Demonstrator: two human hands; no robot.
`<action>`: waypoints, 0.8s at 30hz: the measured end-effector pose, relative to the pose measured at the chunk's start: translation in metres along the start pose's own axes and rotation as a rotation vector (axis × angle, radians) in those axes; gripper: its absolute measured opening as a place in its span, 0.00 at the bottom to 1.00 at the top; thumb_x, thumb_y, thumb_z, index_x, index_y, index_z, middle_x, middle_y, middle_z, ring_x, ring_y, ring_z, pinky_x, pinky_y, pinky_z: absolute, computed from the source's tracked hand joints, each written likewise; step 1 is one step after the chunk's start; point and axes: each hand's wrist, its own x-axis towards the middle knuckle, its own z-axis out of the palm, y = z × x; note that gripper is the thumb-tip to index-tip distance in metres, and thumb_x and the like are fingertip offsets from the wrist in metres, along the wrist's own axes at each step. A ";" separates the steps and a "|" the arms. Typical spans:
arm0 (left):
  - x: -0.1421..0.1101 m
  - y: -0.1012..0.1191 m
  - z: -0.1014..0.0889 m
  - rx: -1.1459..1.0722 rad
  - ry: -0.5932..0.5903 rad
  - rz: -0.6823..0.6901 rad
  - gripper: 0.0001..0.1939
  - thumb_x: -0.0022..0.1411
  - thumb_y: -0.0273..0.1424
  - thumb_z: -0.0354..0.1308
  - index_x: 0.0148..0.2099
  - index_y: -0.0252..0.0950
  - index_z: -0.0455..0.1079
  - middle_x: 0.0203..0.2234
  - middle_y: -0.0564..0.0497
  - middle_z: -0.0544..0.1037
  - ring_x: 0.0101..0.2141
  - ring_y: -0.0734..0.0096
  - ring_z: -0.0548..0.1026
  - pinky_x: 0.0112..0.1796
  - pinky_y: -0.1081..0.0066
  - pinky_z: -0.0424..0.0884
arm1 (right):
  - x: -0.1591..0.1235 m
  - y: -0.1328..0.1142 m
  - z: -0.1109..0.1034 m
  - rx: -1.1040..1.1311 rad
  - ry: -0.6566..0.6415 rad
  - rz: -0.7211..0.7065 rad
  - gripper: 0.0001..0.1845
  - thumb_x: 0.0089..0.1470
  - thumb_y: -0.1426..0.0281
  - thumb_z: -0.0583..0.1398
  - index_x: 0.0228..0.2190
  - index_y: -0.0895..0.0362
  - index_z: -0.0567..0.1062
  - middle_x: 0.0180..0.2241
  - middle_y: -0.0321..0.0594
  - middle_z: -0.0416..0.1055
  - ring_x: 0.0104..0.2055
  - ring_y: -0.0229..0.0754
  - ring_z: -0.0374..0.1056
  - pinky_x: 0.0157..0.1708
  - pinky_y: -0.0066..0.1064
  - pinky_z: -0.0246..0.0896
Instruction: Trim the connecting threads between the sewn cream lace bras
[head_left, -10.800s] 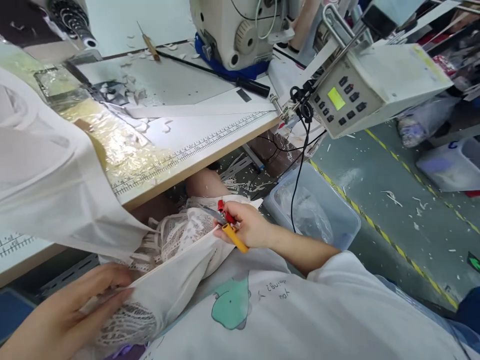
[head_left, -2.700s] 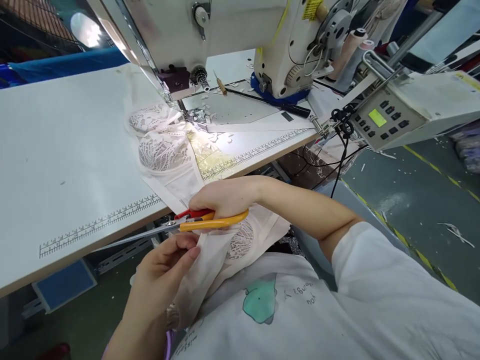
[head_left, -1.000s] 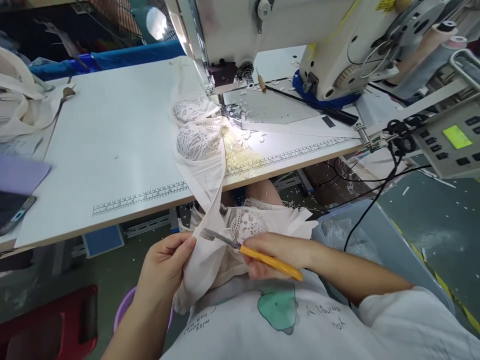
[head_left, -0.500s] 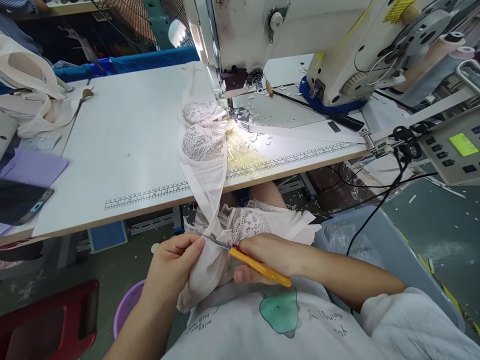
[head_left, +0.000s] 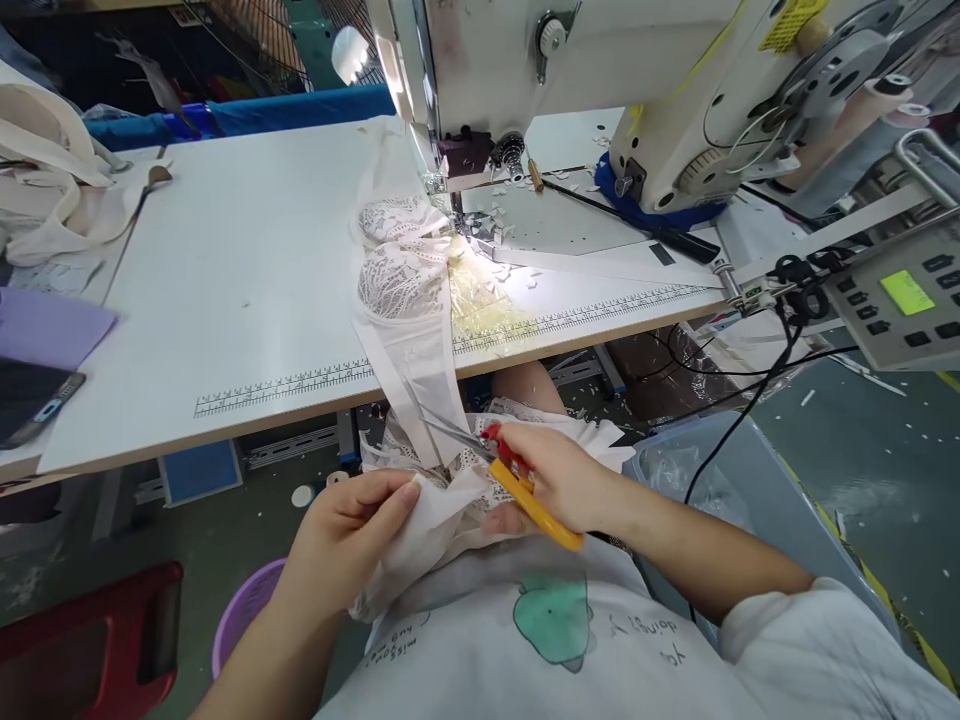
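Observation:
A pale lace bra (head_left: 401,285) trails from under the sewing machine's needle, over the table edge and down to my lap. My left hand (head_left: 352,530) is closed, pinching a fold of its fabric in front of my chest. My right hand (head_left: 559,480) grips scissors (head_left: 506,470) with red and yellow handles. Their blades point left and up at the band of fabric just below the table edge.
A sewing machine (head_left: 600,80) stands at the back of the white table (head_left: 225,260), whose front edge bears a ruler. A control box (head_left: 900,295) hangs at the right above a grey bin (head_left: 750,480). More garments (head_left: 52,200) and a phone (head_left: 37,410) lie at the left. A purple tub (head_left: 244,625) sits below.
My right hand has lifted the scissors up and to the right, toward the fabric band below the table edge. My left hand keeps its pinch on the fabric and has barely shifted.

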 end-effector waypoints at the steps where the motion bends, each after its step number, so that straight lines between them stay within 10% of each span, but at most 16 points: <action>1: 0.000 0.003 0.001 0.045 -0.027 0.054 0.10 0.52 0.37 0.57 0.28 0.39 0.77 0.23 0.49 0.78 0.25 0.66 0.73 0.26 0.73 0.68 | 0.001 -0.003 -0.002 0.054 0.078 -0.073 0.21 0.37 0.58 0.66 0.28 0.56 0.64 0.27 0.35 0.63 0.27 0.37 0.57 0.26 0.28 0.54; 13: 0.008 0.018 0.016 0.455 -0.187 0.490 0.12 0.61 0.33 0.47 0.36 0.41 0.72 0.23 0.52 0.77 0.23 0.69 0.74 0.24 0.73 0.67 | 0.007 -0.012 0.000 0.268 0.076 -0.124 0.12 0.41 0.74 0.60 0.24 0.55 0.58 0.25 0.32 0.61 0.25 0.33 0.55 0.22 0.24 0.54; 24: 0.016 0.002 -0.015 0.733 -0.120 0.462 0.11 0.60 0.36 0.47 0.33 0.41 0.69 0.27 0.51 0.79 0.28 0.63 0.75 0.27 0.70 0.66 | -0.033 0.021 -0.057 -0.205 0.396 0.027 0.05 0.45 0.72 0.57 0.27 0.56 0.63 0.25 0.35 0.63 0.25 0.36 0.57 0.24 0.27 0.53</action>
